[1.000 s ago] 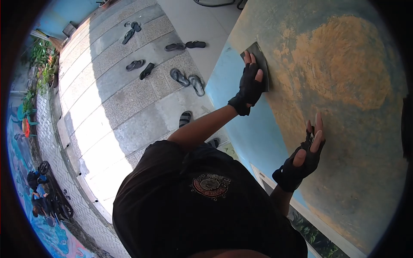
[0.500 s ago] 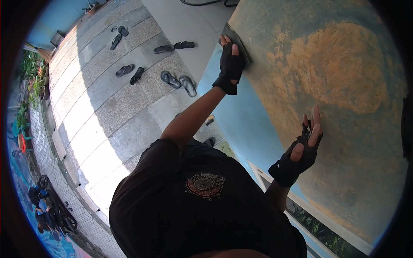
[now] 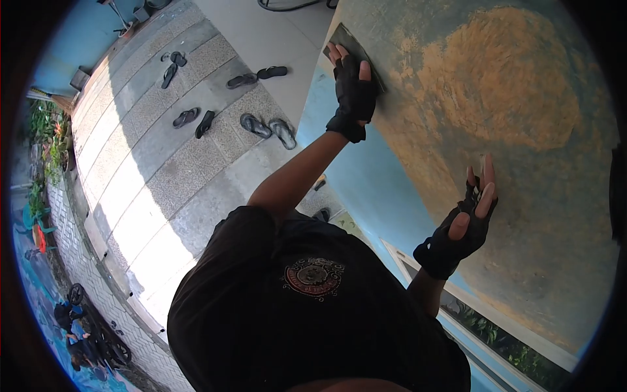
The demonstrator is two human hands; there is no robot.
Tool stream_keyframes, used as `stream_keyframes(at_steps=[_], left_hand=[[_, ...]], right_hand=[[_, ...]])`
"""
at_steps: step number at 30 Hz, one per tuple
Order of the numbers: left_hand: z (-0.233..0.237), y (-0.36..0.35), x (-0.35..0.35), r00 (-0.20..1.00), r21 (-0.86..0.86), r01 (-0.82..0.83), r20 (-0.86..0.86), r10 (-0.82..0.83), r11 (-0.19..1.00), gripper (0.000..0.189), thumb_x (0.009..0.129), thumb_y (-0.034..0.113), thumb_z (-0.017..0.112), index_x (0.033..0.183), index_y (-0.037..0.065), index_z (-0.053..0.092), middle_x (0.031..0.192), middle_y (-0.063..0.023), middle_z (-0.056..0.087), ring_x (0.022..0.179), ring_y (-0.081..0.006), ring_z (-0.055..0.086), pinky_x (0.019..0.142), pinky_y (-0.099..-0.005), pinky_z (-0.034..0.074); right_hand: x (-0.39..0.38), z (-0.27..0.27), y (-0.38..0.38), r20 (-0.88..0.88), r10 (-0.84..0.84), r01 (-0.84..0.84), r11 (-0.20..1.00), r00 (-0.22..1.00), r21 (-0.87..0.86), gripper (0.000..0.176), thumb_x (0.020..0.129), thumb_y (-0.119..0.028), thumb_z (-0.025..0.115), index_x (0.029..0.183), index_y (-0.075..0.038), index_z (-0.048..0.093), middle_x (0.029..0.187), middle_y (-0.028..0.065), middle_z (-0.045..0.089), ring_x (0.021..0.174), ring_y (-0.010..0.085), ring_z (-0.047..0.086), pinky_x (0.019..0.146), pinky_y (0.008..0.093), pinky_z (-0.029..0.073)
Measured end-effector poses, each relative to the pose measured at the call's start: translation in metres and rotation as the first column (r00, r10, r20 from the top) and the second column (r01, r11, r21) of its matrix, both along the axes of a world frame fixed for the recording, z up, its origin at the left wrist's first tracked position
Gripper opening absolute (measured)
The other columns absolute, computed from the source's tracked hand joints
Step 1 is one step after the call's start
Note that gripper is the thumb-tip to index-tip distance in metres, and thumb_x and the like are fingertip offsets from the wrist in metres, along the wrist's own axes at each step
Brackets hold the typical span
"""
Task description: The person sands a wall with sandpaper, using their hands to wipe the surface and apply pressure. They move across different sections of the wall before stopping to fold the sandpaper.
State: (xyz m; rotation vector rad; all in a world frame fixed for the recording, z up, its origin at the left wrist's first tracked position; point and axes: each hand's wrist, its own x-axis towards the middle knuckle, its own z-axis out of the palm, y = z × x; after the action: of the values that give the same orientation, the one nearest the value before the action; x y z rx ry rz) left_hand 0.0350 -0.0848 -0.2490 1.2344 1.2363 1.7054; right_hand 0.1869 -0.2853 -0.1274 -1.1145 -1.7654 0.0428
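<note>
My left hand (image 3: pixel 356 88), in a black fingerless glove, presses a dark thin sheet of sandpaper (image 3: pixel 343 39) flat on the painted wall (image 3: pixel 503 78), close to its corner. Its fingers lie stretched over the sheet, and the palm hides much of it. Lower and to the right, my right hand (image 3: pixel 460 228), gloved the same way, is at the wall face with its fingers extended and apart and nothing in its grasp. Worn blue-grey paint and a large ochre patch mark the wall around both hands.
Several sandals (image 3: pixel 255 125) lie on the paved floor (image 3: pixel 196 170) to the left. A dark hose (image 3: pixel 294 6) rests on the tiles at the top. Beyond the paving stand a motorcycle (image 3: pixel 108 333) and potted plants (image 3: pixel 55 150). A white-edged opening (image 3: pixel 483 326) runs below the wall.
Both hands have shifted slightly rightward across the wall, the left one carrying the sandpaper with it. The view has turned a little, so the floor and sandals appear farther left.
</note>
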Motion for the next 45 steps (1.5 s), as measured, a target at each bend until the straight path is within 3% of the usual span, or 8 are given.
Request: stream_keyframes(at_steps=[16, 21, 25, 32, 36, 39, 42, 45], left_hand=[[-0.023, -0.066, 0.039, 0.971, 0.203, 0.195, -0.179, -0.159, 0.959, 0.078, 0.109, 0.045, 0.031, 0.160, -0.011, 0.010, 0.170, -0.0304, -0.003, 0.159, -0.0411, -0.001, 0.127, -0.0458, 0.008], [0.006, -0.002, 0.007, 0.823, 0.085, 0.221, 0.519, -0.232, 0.972, 0.076, 0.111, 0.046, 0.031, 0.162, -0.006, 0.010, 0.171, -0.0261, -0.001, 0.160, -0.0335, 0.002, 0.127, -0.0399, 0.010], [-0.019, -0.072, 0.054, 0.967, 0.227, 0.159, -0.231, -0.105, 0.961, 0.087, 0.107, 0.052, 0.031, 0.159, -0.013, 0.008, 0.167, -0.0363, -0.004, 0.158, -0.0474, 0.001, 0.126, -0.0484, 0.009], [0.036, -0.029, 0.013, 0.894, 0.025, 0.227, 0.390, -0.219, 0.973, 0.074, 0.111, 0.042, 0.033, 0.159, -0.011, 0.013, 0.168, -0.0330, 0.003, 0.158, -0.0432, 0.005, 0.126, -0.0449, 0.011], [-0.010, -0.099, 0.068, 0.955, 0.323, 0.181, -0.284, -0.087, 0.929, 0.077, 0.109, 0.043, 0.031, 0.157, -0.015, 0.017, 0.167, -0.0358, 0.003, 0.157, -0.0470, 0.005, 0.126, -0.0505, 0.011], [-0.016, -0.084, 0.054, 0.924, 0.277, 0.250, -0.354, -0.143, 0.928, 0.087, 0.108, 0.055, 0.028, 0.157, -0.015, 0.012, 0.167, -0.0367, -0.002, 0.155, -0.0524, 0.008, 0.125, -0.0528, 0.012], [0.043, -0.049, 0.033, 0.960, 0.130, 0.122, 0.237, -0.150, 0.984, 0.083, 0.109, 0.050, 0.029, 0.157, -0.016, 0.015, 0.167, -0.0370, 0.001, 0.156, -0.0486, 0.009, 0.125, -0.0484, 0.015], [0.004, -0.054, 0.056, 0.990, 0.205, -0.007, -0.138, 0.036, 0.979, 0.081, 0.108, 0.052, 0.031, 0.160, -0.008, 0.014, 0.166, -0.0379, 0.004, 0.155, -0.0520, 0.007, 0.125, -0.0532, 0.012]], right_hand=[[0.011, 0.001, -0.004, 0.022, -0.052, 0.053, 0.998, 0.998, -0.037, 0.061, 0.109, -0.049, 0.038, 0.162, -0.018, 0.033, 0.154, 0.0308, 0.043, 0.142, 0.0428, 0.045, 0.110, 0.0562, 0.045], [0.019, 0.002, -0.007, 0.016, -0.035, 0.034, 0.998, 0.999, 0.049, 0.062, 0.109, -0.049, 0.039, 0.162, -0.018, 0.033, 0.153, 0.0303, 0.045, 0.141, 0.0422, 0.046, 0.110, 0.0558, 0.045], [0.019, 0.004, -0.012, -0.002, -0.039, 0.039, 0.999, 0.999, 0.026, 0.061, 0.109, -0.048, 0.040, 0.162, -0.019, 0.033, 0.153, 0.0305, 0.044, 0.141, 0.0422, 0.046, 0.111, 0.0556, 0.045], [0.022, 0.006, -0.019, 0.002, -0.039, 0.039, 0.998, 0.999, 0.049, 0.057, 0.109, -0.047, 0.041, 0.161, -0.026, 0.034, 0.152, 0.0315, 0.044, 0.138, 0.0470, 0.047, 0.108, 0.0570, 0.046], [0.023, 0.007, -0.022, 0.001, -0.049, 0.049, 0.998, 0.999, 0.030, 0.057, 0.109, -0.048, 0.041, 0.161, -0.028, 0.033, 0.152, 0.0313, 0.043, 0.139, 0.0467, 0.047, 0.109, 0.0565, 0.045], [0.026, 0.009, -0.025, -0.001, -0.084, 0.084, 0.996, 0.996, 0.034, 0.056, 0.109, -0.047, 0.040, 0.161, -0.028, 0.033, 0.152, 0.0311, 0.043, 0.139, 0.0463, 0.047, 0.109, 0.0565, 0.046], [0.031, 0.011, -0.033, -0.007, -0.112, 0.112, 0.992, 0.994, 0.057, 0.057, 0.109, -0.048, 0.039, 0.162, -0.028, 0.031, 0.152, 0.0307, 0.043, 0.139, 0.0455, 0.047, 0.109, 0.0563, 0.046], [0.039, 0.010, -0.042, 0.001, -0.150, 0.150, 0.988, 0.989, 0.043, 0.059, 0.109, -0.051, 0.038, 0.162, -0.028, 0.031, 0.152, 0.0307, 0.043, 0.139, 0.0451, 0.047, 0.109, 0.0563, 0.046]])
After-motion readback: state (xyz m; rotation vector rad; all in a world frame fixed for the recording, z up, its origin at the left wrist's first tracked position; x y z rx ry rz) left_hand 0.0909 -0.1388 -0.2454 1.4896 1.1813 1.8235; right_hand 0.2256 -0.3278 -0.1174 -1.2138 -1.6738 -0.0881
